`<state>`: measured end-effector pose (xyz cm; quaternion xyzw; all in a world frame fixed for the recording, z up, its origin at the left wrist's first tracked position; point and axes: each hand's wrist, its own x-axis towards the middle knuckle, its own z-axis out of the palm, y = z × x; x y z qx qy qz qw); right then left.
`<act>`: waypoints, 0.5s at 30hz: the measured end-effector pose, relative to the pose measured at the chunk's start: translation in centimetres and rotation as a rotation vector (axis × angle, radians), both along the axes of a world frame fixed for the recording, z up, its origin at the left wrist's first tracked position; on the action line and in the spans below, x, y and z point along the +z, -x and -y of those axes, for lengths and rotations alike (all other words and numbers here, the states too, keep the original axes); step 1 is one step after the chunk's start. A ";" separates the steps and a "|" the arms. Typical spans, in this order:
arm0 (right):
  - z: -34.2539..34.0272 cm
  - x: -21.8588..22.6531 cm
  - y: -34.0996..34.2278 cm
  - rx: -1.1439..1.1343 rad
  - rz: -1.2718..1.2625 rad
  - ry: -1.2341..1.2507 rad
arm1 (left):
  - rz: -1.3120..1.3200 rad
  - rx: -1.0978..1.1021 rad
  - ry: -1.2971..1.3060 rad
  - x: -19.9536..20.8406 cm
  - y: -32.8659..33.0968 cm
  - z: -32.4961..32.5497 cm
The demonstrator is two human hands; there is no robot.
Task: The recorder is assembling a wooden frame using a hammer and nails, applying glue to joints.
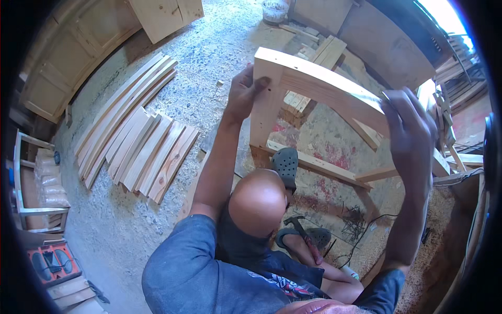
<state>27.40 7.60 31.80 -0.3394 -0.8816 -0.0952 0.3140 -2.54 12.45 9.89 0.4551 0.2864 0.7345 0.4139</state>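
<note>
A pale wooden frame (pixel 327 83) is raised on edge in front of me, with its lower rail (pixel 319 166) near the floor. My left hand (pixel 242 97) is closed round its upper left corner, thumb on the near face. At the right end of the top rail, my right hand (pixel 412 125) is bent over the wood, slightly blurred. Below the frame, a claw hammer (pixel 308 238) leans by my foot and lower leg. On the floor to its right lies a pile of dark nails (pixel 354 222).
Curved and straight wooden slats (pixel 151 146) lie in rows on the floor at left. Planks (pixel 327 52) and a white bucket (pixel 274 10) are at the back. A red-and-black case (pixel 54 263) stands lower left. A dark cable (pixel 361 238) runs across the floor at right.
</note>
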 end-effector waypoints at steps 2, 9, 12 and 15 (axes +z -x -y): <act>-2.0 1.1 4.7 0.066 0.050 0.011 | -0.052 -0.035 -0.002 0.2 0.0 0.2; -5.7 2.0 10.9 0.236 0.279 -0.121 | -0.030 -0.067 -0.047 -0.1 0.2 -0.1; -5.9 2.3 11.8 0.217 0.364 -0.121 | -0.018 -0.094 -0.040 0.3 0.2 0.1; -6.0 2.8 12.3 0.210 0.392 -0.101 | -0.029 -0.090 0.004 0.5 0.2 0.1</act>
